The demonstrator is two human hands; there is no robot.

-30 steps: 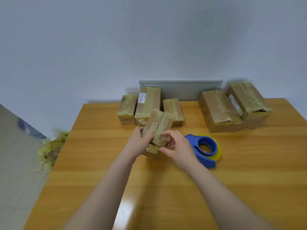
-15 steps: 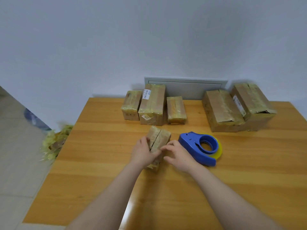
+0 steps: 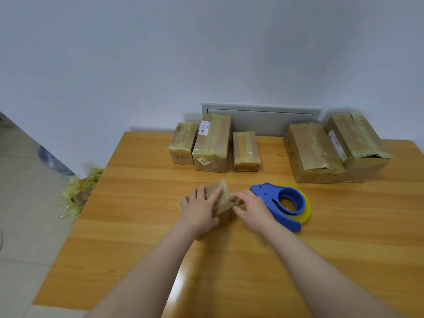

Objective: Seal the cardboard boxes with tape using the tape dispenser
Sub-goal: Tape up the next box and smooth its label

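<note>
Sealing in progress. Five taped boxes [image 3: 212,145] stand along the far edge of the tabletop [image 3: 149,249]. The small box [image 3: 221,204] lies mid-tabletop, with the left hand [image 3: 198,208] flat on top, fingers straight, and the right hand [image 3: 251,206] pinching its right edge. The tape dispenser [image 3: 283,203] lies just beside, unheld; this box likely awaits its strip.

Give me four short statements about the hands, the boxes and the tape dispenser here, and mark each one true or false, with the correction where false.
1. The left hand lies flat on the small box. True.
2. The right hand holds the tape dispenser. False: it lies on the table beside that hand, which pinches the small box's end.
3. A box with a barcode label stands at the table's back. True.
4. The small box is held in the air. False: it rests on the table.
</note>
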